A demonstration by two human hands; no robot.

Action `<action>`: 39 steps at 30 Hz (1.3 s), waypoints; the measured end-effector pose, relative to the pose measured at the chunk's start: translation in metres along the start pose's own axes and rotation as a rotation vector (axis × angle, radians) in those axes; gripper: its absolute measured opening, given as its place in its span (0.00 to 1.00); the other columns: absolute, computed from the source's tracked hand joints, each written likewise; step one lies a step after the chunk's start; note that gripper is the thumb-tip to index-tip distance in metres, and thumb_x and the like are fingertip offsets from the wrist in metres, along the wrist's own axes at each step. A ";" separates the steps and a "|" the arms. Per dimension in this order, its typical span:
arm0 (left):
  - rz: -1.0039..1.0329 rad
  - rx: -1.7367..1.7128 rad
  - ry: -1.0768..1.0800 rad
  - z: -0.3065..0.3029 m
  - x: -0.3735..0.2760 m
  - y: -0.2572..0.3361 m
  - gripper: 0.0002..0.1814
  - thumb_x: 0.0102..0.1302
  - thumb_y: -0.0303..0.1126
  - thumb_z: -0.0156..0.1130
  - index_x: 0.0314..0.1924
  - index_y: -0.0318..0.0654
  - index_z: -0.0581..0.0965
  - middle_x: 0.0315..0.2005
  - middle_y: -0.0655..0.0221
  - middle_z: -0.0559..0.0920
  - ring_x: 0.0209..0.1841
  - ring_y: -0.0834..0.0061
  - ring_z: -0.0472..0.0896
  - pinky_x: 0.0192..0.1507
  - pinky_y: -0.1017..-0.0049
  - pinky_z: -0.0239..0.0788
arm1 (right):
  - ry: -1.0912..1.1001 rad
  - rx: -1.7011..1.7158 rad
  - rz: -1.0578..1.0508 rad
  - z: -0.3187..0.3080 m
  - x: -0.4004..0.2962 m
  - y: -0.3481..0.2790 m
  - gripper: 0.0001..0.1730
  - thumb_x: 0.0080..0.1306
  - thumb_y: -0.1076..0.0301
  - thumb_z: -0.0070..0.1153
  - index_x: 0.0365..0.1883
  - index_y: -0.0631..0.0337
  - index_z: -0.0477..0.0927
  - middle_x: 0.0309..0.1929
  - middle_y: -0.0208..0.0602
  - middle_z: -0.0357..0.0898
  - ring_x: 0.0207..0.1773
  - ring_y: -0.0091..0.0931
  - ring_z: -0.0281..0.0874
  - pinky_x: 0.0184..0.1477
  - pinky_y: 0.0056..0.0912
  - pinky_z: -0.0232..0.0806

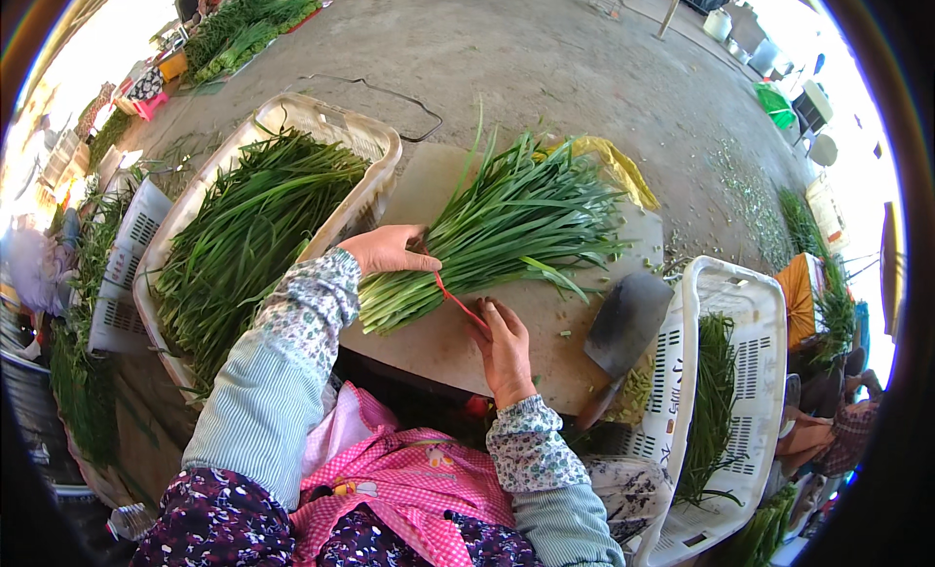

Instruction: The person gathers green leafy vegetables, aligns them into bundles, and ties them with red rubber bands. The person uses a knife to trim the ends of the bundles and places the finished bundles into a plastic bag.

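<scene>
A large bundle of Chinese chives (511, 209) lies across a pale board (431, 355), pale stem ends towards me and green leaves pointing away to the right. My left hand (391, 250) grips the bundle from above near its stems. A thin red tie (456, 300) runs from under my left thumb around the stems. Its free end is pinched between the thumb and fingers of my right hand (502, 344), just in front of the bundle. A cleaver (628, 326) with a dark, broad blade rests at the board's right edge, its handle towards me.
Left of the board stands a plastic crate (383, 139) heaped with loose chives (248, 223). On the right, a white crate (760, 362) holds fewer chives (708, 406). A yellow bag (617, 165) lies behind the bundle. A bent metal rod (420, 110) is on the concrete floor. People sit at both sides.
</scene>
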State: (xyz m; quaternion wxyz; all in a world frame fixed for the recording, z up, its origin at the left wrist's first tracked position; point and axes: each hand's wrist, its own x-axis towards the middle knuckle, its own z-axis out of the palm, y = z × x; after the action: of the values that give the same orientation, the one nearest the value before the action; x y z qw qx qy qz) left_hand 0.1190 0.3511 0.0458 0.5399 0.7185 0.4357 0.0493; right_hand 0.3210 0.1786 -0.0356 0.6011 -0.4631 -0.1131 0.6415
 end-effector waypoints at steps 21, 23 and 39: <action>0.501 -0.243 0.276 0.071 -0.053 0.037 0.61 0.48 0.40 0.87 0.76 0.36 0.57 0.66 0.62 0.73 0.69 0.71 0.70 0.71 0.68 0.61 | -0.420 -0.175 -0.304 0.025 -0.036 -0.079 0.24 0.63 0.70 0.72 0.55 0.67 0.79 0.47 0.32 0.83 0.47 0.24 0.81 0.50 0.29 0.74; 0.603 -0.369 0.301 0.071 -0.062 0.065 0.63 0.46 0.35 0.88 0.77 0.38 0.55 0.67 0.63 0.73 0.69 0.72 0.70 0.72 0.69 0.61 | -0.479 -0.304 -0.335 0.032 -0.044 -0.105 0.25 0.63 0.69 0.72 0.56 0.68 0.78 0.48 0.33 0.84 0.50 0.24 0.82 0.50 0.29 0.76; 0.396 -0.399 0.333 0.102 -0.054 0.024 0.34 0.47 0.24 0.83 0.57 0.36 0.80 0.52 0.69 0.85 0.55 0.75 0.81 0.62 0.70 0.72 | -0.417 -0.539 -0.566 0.018 -0.030 -0.076 0.38 0.55 0.74 0.78 0.62 0.66 0.73 0.53 0.33 0.82 0.55 0.24 0.77 0.56 0.32 0.74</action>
State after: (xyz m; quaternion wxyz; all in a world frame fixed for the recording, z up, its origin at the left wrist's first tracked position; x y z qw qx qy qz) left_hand 0.1547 0.2388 0.0453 0.5713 0.6514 0.3516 0.3546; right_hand 0.3538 0.1782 0.0409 0.5752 -0.4146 -0.5175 0.4791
